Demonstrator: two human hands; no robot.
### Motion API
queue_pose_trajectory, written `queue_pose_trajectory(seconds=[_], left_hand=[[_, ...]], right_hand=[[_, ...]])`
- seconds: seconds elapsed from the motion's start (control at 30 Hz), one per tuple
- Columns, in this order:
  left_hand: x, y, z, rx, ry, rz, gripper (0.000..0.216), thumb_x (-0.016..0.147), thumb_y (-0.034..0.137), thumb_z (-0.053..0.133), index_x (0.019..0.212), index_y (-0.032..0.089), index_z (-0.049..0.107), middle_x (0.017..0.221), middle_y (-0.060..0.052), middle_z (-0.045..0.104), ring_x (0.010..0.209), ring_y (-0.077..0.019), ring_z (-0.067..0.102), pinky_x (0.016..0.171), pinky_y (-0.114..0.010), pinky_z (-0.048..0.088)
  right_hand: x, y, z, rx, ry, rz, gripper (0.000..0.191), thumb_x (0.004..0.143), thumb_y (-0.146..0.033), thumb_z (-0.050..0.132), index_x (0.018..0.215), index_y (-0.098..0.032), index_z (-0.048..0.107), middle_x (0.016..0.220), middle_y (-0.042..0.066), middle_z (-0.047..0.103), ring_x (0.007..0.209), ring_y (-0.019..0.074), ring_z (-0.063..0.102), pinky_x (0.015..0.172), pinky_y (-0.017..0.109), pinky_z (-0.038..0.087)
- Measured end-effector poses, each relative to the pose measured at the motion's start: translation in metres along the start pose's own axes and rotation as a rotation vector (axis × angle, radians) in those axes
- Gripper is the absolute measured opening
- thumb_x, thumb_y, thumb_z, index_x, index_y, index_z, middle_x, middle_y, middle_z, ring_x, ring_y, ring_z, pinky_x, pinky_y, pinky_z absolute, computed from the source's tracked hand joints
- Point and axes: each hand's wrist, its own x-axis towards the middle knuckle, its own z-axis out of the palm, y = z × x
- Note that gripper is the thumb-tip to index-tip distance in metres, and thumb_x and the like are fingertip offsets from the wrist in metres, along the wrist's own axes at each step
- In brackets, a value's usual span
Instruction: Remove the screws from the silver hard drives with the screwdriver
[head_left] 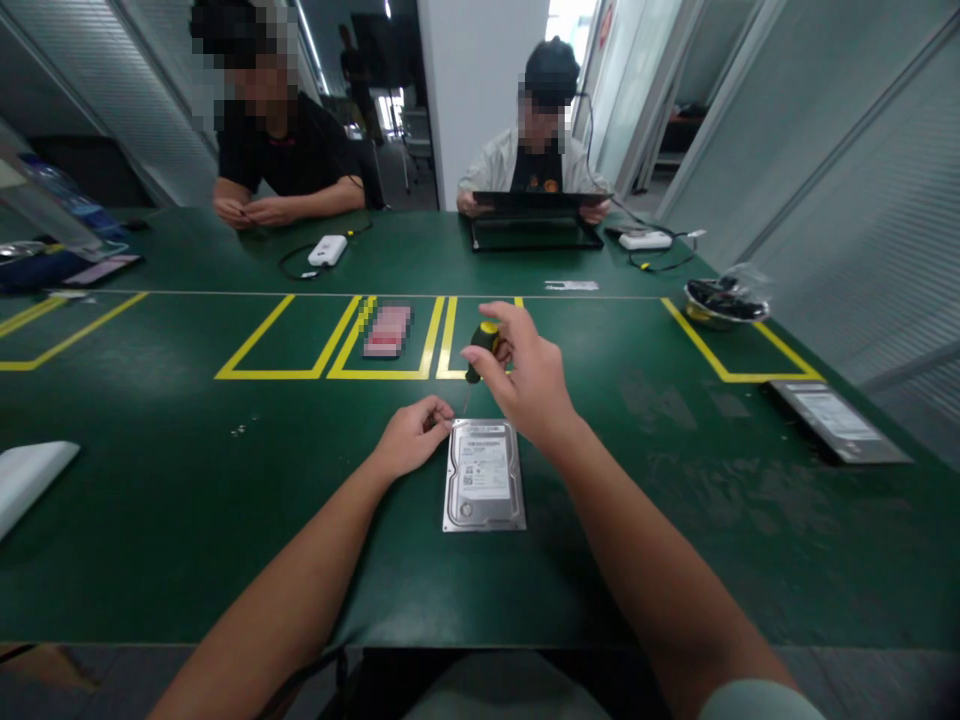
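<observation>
R fingers [489, 370] grip screwdriver [482, 340], L fingers [435, 405] (grip unclear) at HDD [484, 475] on yellow-taped green tbl [150, 490], white wall [484, 90] beyond.

Hard drive [487, 513]: casing looked metal, smooth, softly sheened; label [486, 470] looked like paper. Screwdriver handle [484, 338]: appeared plastic. Tabletop [300, 460]: was smooth, faintly glossy. Bowl [712, 315]: looked shiny metal.
</observation>
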Motion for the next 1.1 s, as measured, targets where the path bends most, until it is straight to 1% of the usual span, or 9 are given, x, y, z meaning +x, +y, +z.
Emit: queue_pose_trajectory(seconds=[0.17,0.4,0.53,0.8,0.97,1.1], left_hand=[[0.002,-0.001,-0.003,0.024,0.003,0.013,0.015,0.086,0.027,0.056,0.094,0.016,0.062,0.081,0.0,0.063,0.065,-0.012,0.052,0.06,-0.025,0.04],[0.001,0.005,-0.008,-0.006,-0.086,-0.01,0.02,0.085,0.033,0.061,0.095,0.016,0.063,0.083,0.0,0.065,0.063,-0.0114,0.051,0.057,-0.024,0.039],[0.0,0.006,-0.008,-0.011,-0.118,-0.004,0.02,0.085,0.034,0.062,0.094,0.016,0.063,0.083,-0.001,0.065,0.064,-0.0117,0.052,0.058,-0.024,0.039],[0.0,0.005,-0.005,0.01,-0.107,-0.015,0.022,0.086,0.035,0.061,0.094,0.016,0.062,0.081,0.0,0.064,0.064,-0.0123,0.052,0.059,-0.025,0.039],[0.0,0.005,-0.005,0.022,-0.103,-0.01,0.022,0.086,0.036,0.061,0.096,0.017,0.061,0.082,0.0,0.064,0.064,-0.0127,0.053,0.059,-0.026,0.039],[0.0,0.004,-0.004,0.021,-0.1,-0.002,0.021,0.088,0.035,0.058,0.098,0.017,0.06,0.085,0.0,0.064,0.069,-0.0138,0.055,0.063,-0.026,0.041]], right_hand=[[-0.014,0.012,0.017,0.007,-0.008,-0.064,0.028,0.094,-0.038,0.057,0.115,-0.02,0.054,0.104,0.005,0.066,0.082,0.0146,0.064,0.077,0.029,0.052],[-0.023,0.021,0.031,0.029,-0.009,-0.039,0.026,0.093,-0.033,0.058,0.115,-0.019,0.053,0.102,0.007,0.067,0.084,0.0153,0.065,0.076,0.029,0.052],[-0.024,0.023,0.034,0.025,-0.002,-0.027,0.026,0.093,-0.034,0.057,0.115,-0.019,0.053,0.101,0.006,0.067,0.082,0.0155,0.065,0.076,0.03,0.053],[-0.024,0.024,0.036,0.013,-0.012,-0.006,0.027,0.093,-0.036,0.057,0.115,-0.021,0.053,0.101,0.006,0.067,0.082,0.0161,0.065,0.076,0.031,0.053],[-0.025,0.025,0.037,0.011,-0.014,-0.024,0.026,0.093,-0.036,0.058,0.114,-0.02,0.053,0.1,0.006,0.067,0.082,0.0157,0.065,0.075,0.029,0.053],[-0.025,0.024,0.037,0.001,0.003,-0.052,0.026,0.093,-0.034,0.059,0.113,-0.019,0.053,0.099,0.006,0.068,0.08,0.0151,0.065,0.075,0.028,0.052]])
